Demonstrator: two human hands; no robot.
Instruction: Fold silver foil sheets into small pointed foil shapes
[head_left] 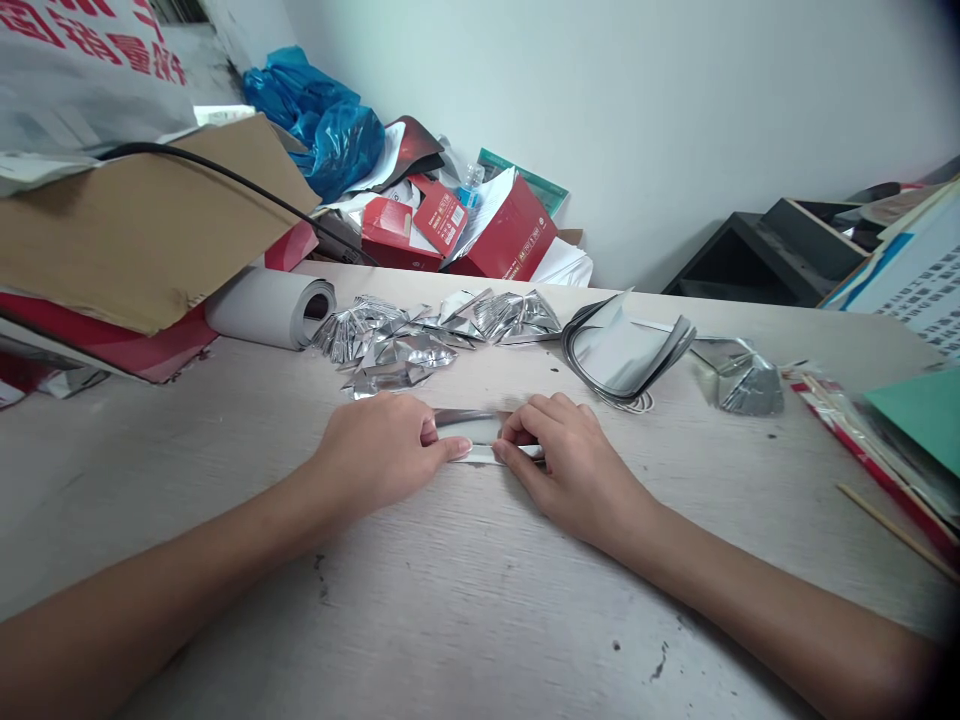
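Between my two hands lies a small sheet of silver foil paper (480,430) with a white side facing up and its near edge folded over. My left hand (386,445) pinches its left end, with the thumb pressed along the near fold. At the right end, my right hand (566,460) grips the sheet between thumb and curled fingers. Just beyond my hands are folded silver foil pieces (409,345) in a loose heap. A curled stack of foil-backed sheets (626,350) stands behind my right hand, and another folded foil piece (742,375) sits farther right.
A white paper roll (270,305) and a cardboard box (157,220) stand at the left. Red paper boxes (510,230) and a blue plastic bag (322,120) are piled against the wall. On the right are a green folder (919,415) and a thin wooden stick (892,530).
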